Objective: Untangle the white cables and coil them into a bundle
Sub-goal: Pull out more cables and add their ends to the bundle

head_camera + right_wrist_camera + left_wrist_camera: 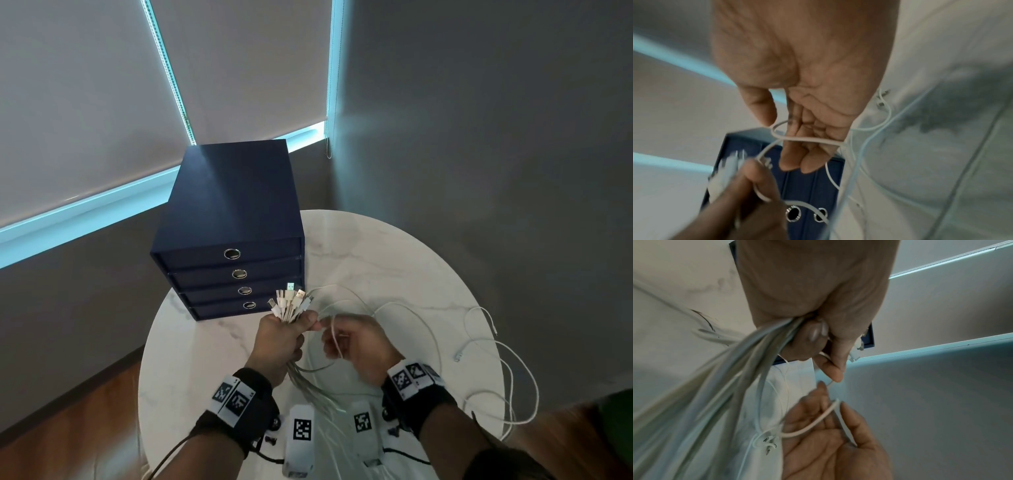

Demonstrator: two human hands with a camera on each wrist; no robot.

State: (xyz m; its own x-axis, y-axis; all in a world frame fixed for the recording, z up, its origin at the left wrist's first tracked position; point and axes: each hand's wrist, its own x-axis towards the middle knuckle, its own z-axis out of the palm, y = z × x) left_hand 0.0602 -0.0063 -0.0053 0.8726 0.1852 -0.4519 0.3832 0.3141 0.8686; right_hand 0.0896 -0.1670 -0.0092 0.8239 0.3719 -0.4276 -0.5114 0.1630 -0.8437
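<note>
We are at the gathering step: our left hand (284, 337) clamps the white cables (291, 303) in a fist just below their plugs, above the bench (394, 246). Our right hand (356, 346) has one strand running across its loosely curled fingers (807, 155); a firm grip cannot be confirmed. The next move likely calls for drawing this strand free. Loose loops (507, 370) trail over the bench edge and may snag; the blue drawer unit (233, 212) stands close behind.

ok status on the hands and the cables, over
Left hand grips the white cables, plug ends fanned upward. Right hand has one strand across its loosely curled fingers. Loose loops trail over the table; blue drawer box close behind.
</note>
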